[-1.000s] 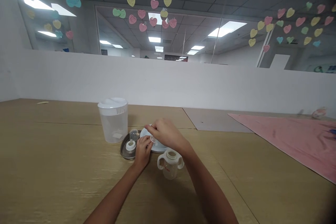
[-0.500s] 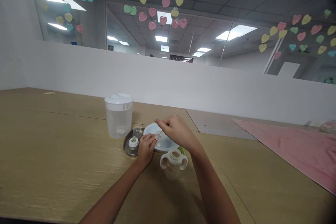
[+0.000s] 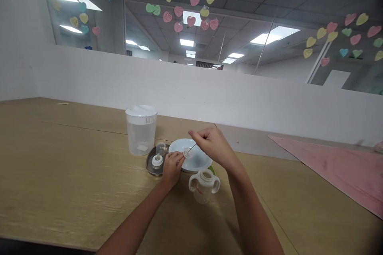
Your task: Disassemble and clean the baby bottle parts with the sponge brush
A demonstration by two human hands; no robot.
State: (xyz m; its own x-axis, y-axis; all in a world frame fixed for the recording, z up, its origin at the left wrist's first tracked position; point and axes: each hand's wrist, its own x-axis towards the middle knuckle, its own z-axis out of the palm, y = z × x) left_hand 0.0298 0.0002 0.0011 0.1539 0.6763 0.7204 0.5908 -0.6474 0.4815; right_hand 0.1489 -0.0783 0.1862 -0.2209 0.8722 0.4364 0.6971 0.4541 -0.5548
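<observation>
Over a white bowl (image 3: 199, 164), my left hand (image 3: 172, 167) is closed on a small clear round piece (image 3: 188, 152), perhaps a bottle part. My right hand (image 3: 214, 147) is closed on a thin dark wire-like stick (image 3: 192, 148), whose lower end reaches into that piece; its tip is too small to make out. Just in front of the bowl stands a clear baby bottle (image 3: 204, 191) with two white handles and an open top. Left of my left hand, a round metal tray (image 3: 150, 170) bears a white-collared bottle nipple (image 3: 157, 161) and a clear dome cap (image 3: 161, 149).
Behind the tray stands a translucent lidded bucket (image 3: 141, 131). Something green (image 3: 212, 170) shows at the bowl's right edge. A pink cloth (image 3: 335, 167) lies on the table at right. A white low wall (image 3: 179, 87) with glass above borders the table's back.
My right hand has drawn slightly up and away from the clear round piece, and more of the thin stick shows. My left hand keeps its hold. The whole view has shifted slightly.
</observation>
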